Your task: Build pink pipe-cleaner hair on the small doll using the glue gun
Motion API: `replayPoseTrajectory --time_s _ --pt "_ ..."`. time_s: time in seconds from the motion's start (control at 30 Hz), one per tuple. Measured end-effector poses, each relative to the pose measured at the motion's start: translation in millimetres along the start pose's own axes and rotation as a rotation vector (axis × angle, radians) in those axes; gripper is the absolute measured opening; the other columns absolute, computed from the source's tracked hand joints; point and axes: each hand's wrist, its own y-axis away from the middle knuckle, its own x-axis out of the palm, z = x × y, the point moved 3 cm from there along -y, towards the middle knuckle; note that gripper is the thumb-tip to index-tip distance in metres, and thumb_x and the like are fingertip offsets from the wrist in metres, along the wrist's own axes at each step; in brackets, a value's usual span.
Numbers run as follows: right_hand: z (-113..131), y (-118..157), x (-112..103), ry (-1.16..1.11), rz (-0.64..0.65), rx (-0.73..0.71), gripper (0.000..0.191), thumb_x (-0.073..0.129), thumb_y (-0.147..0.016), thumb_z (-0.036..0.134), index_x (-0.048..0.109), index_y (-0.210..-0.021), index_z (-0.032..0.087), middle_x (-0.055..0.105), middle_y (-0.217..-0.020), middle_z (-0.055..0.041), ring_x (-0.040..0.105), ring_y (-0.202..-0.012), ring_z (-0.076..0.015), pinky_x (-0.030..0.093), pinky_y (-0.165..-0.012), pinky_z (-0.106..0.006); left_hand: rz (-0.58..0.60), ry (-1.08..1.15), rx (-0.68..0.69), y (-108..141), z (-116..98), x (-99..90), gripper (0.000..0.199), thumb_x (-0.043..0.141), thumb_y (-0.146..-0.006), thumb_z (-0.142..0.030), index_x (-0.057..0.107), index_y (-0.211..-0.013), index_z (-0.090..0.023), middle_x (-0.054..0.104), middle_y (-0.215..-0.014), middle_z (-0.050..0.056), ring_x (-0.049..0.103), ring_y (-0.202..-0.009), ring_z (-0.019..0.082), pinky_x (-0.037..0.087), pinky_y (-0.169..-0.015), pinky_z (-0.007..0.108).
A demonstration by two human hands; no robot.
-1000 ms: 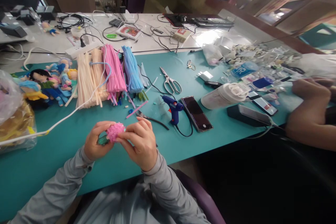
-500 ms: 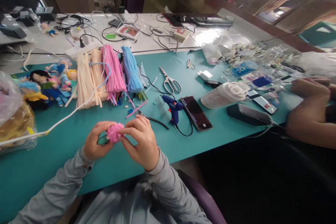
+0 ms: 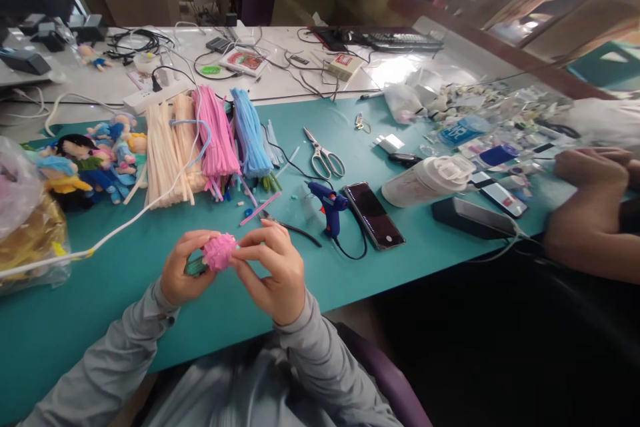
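Between the thumb and fingers of my left hand (image 3: 187,267) is a curly pink pipe-cleaner piece (image 3: 219,252), with a green fuzzy part (image 3: 196,267) showing below it against the palm. My right hand (image 3: 273,267) pinches at the right edge of the pink piece, thumb and forefinger closed together; what exactly lies between those fingertips is too small to make out. Just beyond my right hand lie pliers (image 3: 295,228) with dark handles and a short pink pipe cleaner (image 3: 260,209).
Bundles of peach (image 3: 167,160), pink (image 3: 216,140) and blue pipe cleaners (image 3: 251,137) lie behind my hands. Small dolls (image 3: 83,163) are at left. Scissors (image 3: 325,157), a blue glue gun (image 3: 330,205), a phone (image 3: 375,217) and a white tumbler (image 3: 425,181) lie rightward. Another person's arm (image 3: 590,213) rests at right.
My right hand's fingertips have shifted slightly right, from over the pink piece to its edge. The left hand holds nearly still, and more of the piece's front shows.
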Motion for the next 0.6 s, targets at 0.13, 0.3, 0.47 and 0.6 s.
replayPoseTrajectory --time_s 0.13,0.3,0.47,0.6 --pt "-1.6 1.2 -6.3 -0.159 -0.084 0.073 0.014 0.064 -0.080 0.008 0.060 -0.076 0.021 0.072 -0.078 -0.0010 0.068 -0.072 -0.0145 0.057 -0.086 -0.037 -0.038 -0.025 -0.019 1.7 2.0 -1.4 0.054 0.069 -0.079 -0.013 0.051 -0.128 -0.024 0.068 -0.109 0.010 0.068 -0.098 0.023 0.059 -0.080 0.040" --pt "-2.4 1.4 -7.0 -0.114 -0.058 0.123 0.009 0.066 -0.084 0.013 0.066 -0.078 0.021 0.070 -0.068 -0.0004 0.069 -0.070 -0.0158 0.060 -0.075 -0.031 -0.055 -0.036 0.002 1.2 2.3 -2.8 0.056 0.070 -0.078 -0.013 0.051 -0.129 -0.023 0.068 -0.109 0.011 0.069 -0.098 0.024 0.060 -0.077 0.040" --pt "-1.3 1.8 -4.8 -0.106 0.006 0.142 0.007 0.065 -0.086 0.015 0.071 -0.084 0.018 0.070 -0.076 -0.0036 0.069 -0.075 -0.0151 0.058 -0.074 -0.025 -0.061 -0.041 0.004 -0.2 1.5 -2.8 0.054 0.070 -0.078 -0.014 0.051 -0.128 -0.023 0.068 -0.108 0.011 0.069 -0.097 0.024 0.060 -0.076 0.040" --pt "-2.2 3.6 -3.3 -0.132 0.041 0.143 0.014 0.061 -0.087 0.012 0.073 -0.092 0.019 0.070 -0.083 -0.0038 0.068 -0.075 -0.0136 0.058 -0.076 -0.025 -0.060 -0.043 0.013 -0.8 0.4 -2.0 0.056 0.069 -0.077 -0.011 0.050 -0.130 -0.022 0.067 -0.108 0.011 0.068 -0.098 0.023 0.059 -0.079 0.040"
